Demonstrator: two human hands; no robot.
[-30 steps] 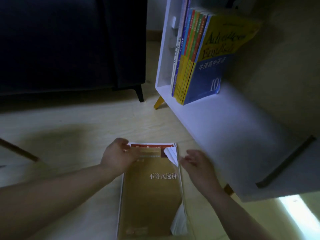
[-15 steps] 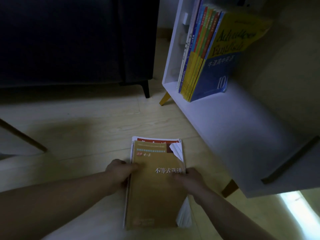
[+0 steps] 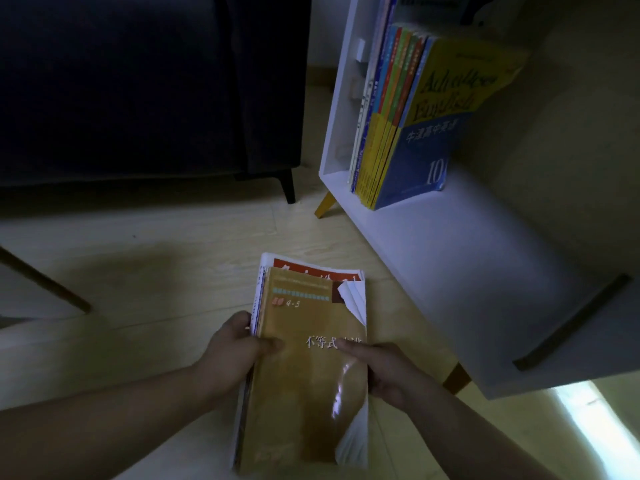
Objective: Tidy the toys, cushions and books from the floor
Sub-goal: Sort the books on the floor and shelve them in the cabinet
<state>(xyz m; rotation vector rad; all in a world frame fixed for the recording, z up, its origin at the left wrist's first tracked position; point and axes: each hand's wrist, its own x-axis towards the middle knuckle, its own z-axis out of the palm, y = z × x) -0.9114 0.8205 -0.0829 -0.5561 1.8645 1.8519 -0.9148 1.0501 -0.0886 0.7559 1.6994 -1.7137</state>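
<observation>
A stack of books [image 3: 304,382] with a tan-covered one on top is held above the wooden floor [image 3: 156,271] at lower centre. My left hand [image 3: 235,351] grips the stack's left edge, thumb on the cover. On the right edge my right hand [image 3: 384,368] grips it, thumb lying across the cover's title. A red-and-white book peeks out at the stack's far end. The top cover's corners are torn and curled.
A white bookshelf [image 3: 467,271] stands at the right, with several upright books [image 3: 408,116] leaning at its left end and bare shelf beside them. A dark sofa [image 3: 138,81] fills the upper left. A wooden furniture leg [image 3: 45,282] crosses the left edge.
Both hands slid from the stack's far end back along its sides and took hold of it. The stack has come up from the floor toward me.
</observation>
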